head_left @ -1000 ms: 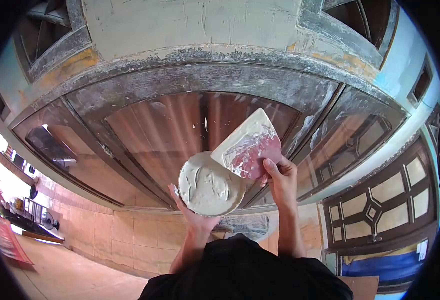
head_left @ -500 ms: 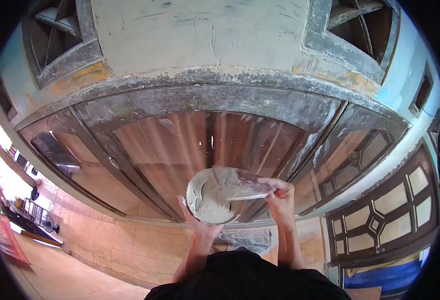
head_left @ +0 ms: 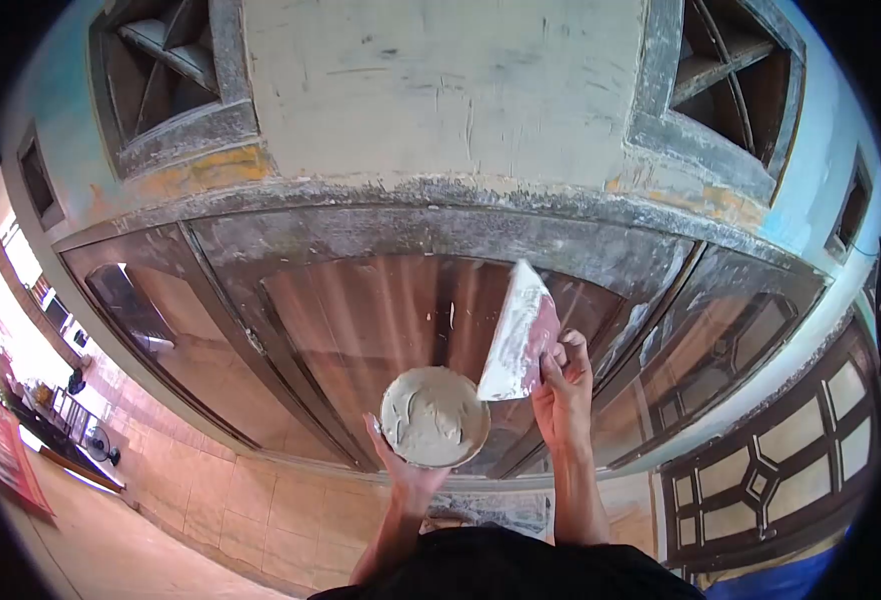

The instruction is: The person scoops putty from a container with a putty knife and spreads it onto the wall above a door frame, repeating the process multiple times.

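My left hand (head_left: 413, 474) grips a round bowl (head_left: 480, 425) from below and the left side. Greyish-white putty (head_left: 431, 415) fills the bowl, its surface marked with ridges and dents. In my right hand (head_left: 564, 385) is a wide, flat putty knife (head_left: 521, 335), pinched at its reddish part and raised above and to the right of the bowl. White putty smears cover much of its blade. The blade's lower corner is close to the bowl's rim.
Ahead stand dark wooden doors with glass panes (head_left: 361, 310) under a worn grey frame (head_left: 441, 225). Above is a putty-coated wall (head_left: 441, 90) between two lattice openings. A fan (head_left: 101, 445) stands far left; a patterned shutter (head_left: 771, 460) is at right.
The putty knife has come out of the bowl, swinging up and right to a steeper tilt. The view has shifted, with the wall and doors lower in it.
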`<action>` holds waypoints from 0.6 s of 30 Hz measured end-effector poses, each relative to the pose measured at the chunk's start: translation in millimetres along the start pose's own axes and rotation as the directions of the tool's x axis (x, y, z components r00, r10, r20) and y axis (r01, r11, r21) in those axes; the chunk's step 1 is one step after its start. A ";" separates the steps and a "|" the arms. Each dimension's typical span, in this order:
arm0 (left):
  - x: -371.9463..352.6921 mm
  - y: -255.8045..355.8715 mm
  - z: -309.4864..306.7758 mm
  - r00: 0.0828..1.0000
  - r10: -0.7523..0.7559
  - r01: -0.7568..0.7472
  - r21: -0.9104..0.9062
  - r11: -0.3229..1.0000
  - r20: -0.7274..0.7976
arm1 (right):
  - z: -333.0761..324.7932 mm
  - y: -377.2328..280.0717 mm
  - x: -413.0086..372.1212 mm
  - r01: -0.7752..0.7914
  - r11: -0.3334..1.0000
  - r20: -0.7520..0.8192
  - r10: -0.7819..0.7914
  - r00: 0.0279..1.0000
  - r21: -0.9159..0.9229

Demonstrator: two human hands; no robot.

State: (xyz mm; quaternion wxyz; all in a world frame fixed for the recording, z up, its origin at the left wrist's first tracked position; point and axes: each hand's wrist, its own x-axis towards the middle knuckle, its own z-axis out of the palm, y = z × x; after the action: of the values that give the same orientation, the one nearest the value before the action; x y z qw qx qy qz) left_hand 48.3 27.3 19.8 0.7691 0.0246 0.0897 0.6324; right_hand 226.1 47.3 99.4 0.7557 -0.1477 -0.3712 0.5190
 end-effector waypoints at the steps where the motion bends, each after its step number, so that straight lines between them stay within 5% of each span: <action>1: -3.2 -0.4 -2.0 1.000 0.004 -0.004 -0.001 1.000 0.013 | 9.1 -2.0 0.8 0.036 0.998 -0.011 -0.036 0.999 0.048; 3: -11.2 -2.3 -4.6 0.945 0.209 -0.272 0.251 0.929 0.252 | 18.5 -5.3 3.7 0.049 0.998 0.002 -0.049 0.999 0.036; 4: -5.3 3.4 -0.8 0.996 0.073 -0.068 0.100 0.993 -0.056 | 22.0 -7.0 7.9 0.022 1.000 0.000 -0.022 1.000 0.022; 12: -4.4 12.7 -23.5 1.000 0.018 -0.019 0.036 0.999 0.022 | 38.1 2.8 67.1 0.091 0.993 -0.021 -0.093 0.995 -0.069; 15: 3.8 13.7 -45.8 0.982 0.186 -0.184 0.236 0.954 0.013 | 49.0 7.8 89.4 0.149 0.988 0.008 -0.149 0.989 -0.049; 18: -9.7 18.6 -18.9 0.996 0.083 -0.085 0.069 0.994 0.031 | 54.6 15.1 105.1 0.252 0.951 0.023 -0.252 0.967 -0.178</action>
State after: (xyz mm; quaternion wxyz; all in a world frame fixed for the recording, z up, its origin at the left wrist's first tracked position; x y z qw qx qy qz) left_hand 25.4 20.1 5.1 0.7418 0.0643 0.0997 0.6601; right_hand 196.5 138.8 170.2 0.7995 -0.1666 -0.4321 0.3826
